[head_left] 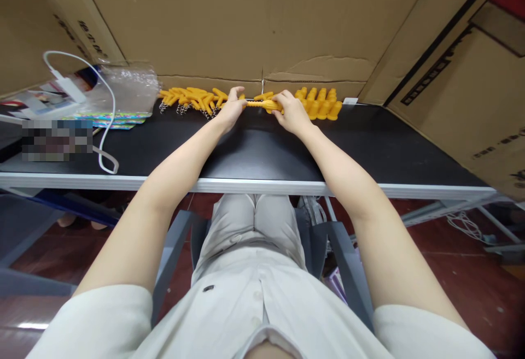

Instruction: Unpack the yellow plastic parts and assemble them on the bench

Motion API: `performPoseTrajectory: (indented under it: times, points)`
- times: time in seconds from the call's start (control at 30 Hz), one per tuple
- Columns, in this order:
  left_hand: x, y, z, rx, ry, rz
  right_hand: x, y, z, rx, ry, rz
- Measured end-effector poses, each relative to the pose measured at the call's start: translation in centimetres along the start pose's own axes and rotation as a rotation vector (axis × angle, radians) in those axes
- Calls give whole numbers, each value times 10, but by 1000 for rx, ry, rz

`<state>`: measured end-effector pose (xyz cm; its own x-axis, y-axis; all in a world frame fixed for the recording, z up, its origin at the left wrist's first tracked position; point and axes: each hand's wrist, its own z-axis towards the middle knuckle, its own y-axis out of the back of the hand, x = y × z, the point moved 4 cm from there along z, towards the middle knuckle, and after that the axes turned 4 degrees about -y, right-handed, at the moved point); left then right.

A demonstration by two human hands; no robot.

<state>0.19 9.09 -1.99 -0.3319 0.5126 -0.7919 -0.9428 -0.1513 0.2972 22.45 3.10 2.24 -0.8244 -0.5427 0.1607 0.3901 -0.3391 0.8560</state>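
Head cam, looking down over the person's lap at a black table (254, 151) pushed against cardboard walls (246, 20).

Both arms reach to the far edge. Left hand (232, 109) and right hand (292, 112) each pinch one end of a single yellow plastic piece (262, 105), held horizontally between them just above the tabletop. Left fingers are closed on the thin left end; right fingers wrap the thicker right end. Grip is narrow on both sides, nothing else in either hand.

Left of the hands: loose pile of yellow pieces (191, 98) lying flat along the wall, with small metal key rings (180, 109) sticking out at the front. The left hand is touching or just beside the pile's right end, can't tell which.

Right of the hands: row of yellow pieces (322, 105) packed side by side, just beside the right hand.

Far left of the table: clear plastic bag (127, 83) on top of colourful printed sheets (110, 118), and a white cable (109, 113) with a white plug (68, 88), looping towards the near edge. All well apart from the hands.

Below the table: light trousers, grey chair frame (176, 239), red floor (451, 271).
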Motion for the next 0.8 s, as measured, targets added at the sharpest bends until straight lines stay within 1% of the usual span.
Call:
performPoseTrajectory:
  times: [0.07,0.1,0.13,0.2,0.27,0.33,0.37,0.43,0.5,0.57,0.67,0.8]
  points:
    - [-1,-3,-6,9,134,-61,0,0,0,-4,-7,-6]
    - [-3,-3,-10,18,181,-71,0,0,0,-5,-8,-8]
    - [-8,-3,-13,33,193,-53,-1,1,0,-7,-6,-10]
    - [-18,-1,-20,70,157,44,0,1,0,-10,1,-16]
    - [-30,3,-24,86,53,185,0,3,-1,-16,5,-29]
    - [-43,7,-27,78,-65,327,1,5,-1,-21,5,-45]
    - [-49,8,-29,75,-97,395,2,6,-1,-24,6,-52]
    - [-59,11,-33,87,-81,535,3,7,-1,-33,15,-62]
    - [-68,12,-38,124,-36,672,3,7,0,-44,29,-70]
    - [-75,13,-42,170,-38,764,2,6,1,-49,36,-77]
    - [-79,13,-44,220,-85,783,-1,5,2,-36,29,-77]
    - [-74,15,-42,204,-69,791,-6,4,2,-42,59,-7]
